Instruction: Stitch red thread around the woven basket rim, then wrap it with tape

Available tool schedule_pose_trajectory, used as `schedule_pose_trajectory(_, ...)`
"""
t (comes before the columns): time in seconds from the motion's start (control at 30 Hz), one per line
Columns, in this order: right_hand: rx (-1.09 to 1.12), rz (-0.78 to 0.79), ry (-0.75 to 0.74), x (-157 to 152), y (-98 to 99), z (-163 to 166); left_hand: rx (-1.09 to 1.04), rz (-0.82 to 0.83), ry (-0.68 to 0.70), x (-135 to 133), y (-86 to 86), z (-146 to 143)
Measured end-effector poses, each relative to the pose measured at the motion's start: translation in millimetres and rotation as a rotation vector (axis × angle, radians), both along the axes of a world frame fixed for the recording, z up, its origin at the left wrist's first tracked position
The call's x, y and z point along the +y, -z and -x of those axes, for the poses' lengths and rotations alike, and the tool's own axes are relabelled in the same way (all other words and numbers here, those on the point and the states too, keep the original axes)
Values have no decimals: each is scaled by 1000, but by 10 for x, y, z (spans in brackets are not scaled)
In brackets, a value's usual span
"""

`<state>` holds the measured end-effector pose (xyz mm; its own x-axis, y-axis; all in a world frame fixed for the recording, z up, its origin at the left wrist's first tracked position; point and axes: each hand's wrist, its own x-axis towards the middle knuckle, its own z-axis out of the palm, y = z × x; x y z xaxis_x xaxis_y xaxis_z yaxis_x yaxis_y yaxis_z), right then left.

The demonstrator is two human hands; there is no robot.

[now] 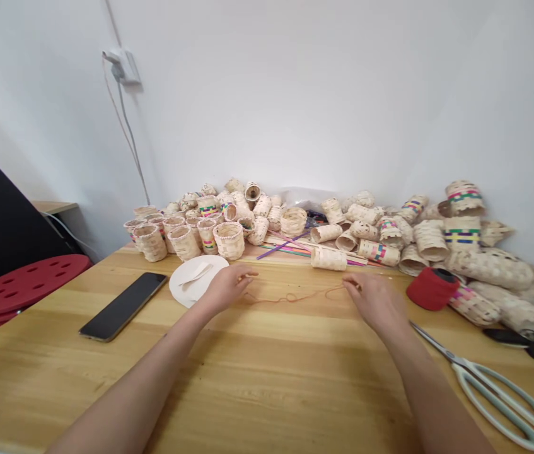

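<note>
Handling the thread (290,299) seems the step: it trails slack from the right hand (375,302), which pinches it, towards the left hand (226,285), curled, grip unclear. The next move likely calls for light, precise fingertips.

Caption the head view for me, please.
Left hand and right hand with slack orange thread between them, woven baskets behind.

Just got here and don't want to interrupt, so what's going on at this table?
A person sits or stands bare-handed at a wooden table. The right hand seems to pinch a thin orange-red thread, which runs slack toward the left hand; whether that hand grips it is unclear. Woven baskets crowd the back, and a red spool and scissors are at the right.
</note>
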<state>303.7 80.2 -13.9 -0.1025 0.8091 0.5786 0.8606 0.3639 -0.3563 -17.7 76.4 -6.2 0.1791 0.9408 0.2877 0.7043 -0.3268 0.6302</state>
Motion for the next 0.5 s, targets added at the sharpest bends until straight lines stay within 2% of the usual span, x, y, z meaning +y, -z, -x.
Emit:
schedule_pose_trajectory(0.13,-116,-295,185,-75,-80,82,207,-30,-29,15,8,70)
schedule_pose_trajectory(0.2,-175,-395,191,-144,-103,218,274,-32,-18,8,48,41)
schedule_pose_trajectory(0.37,-187,-330,-39,-230,-34,468,379,21,81,28,201,-39)
schedule_pose_trajectory(0.5,-160,-256,-188,-231,68,552,388,53,87,49,276,-28)
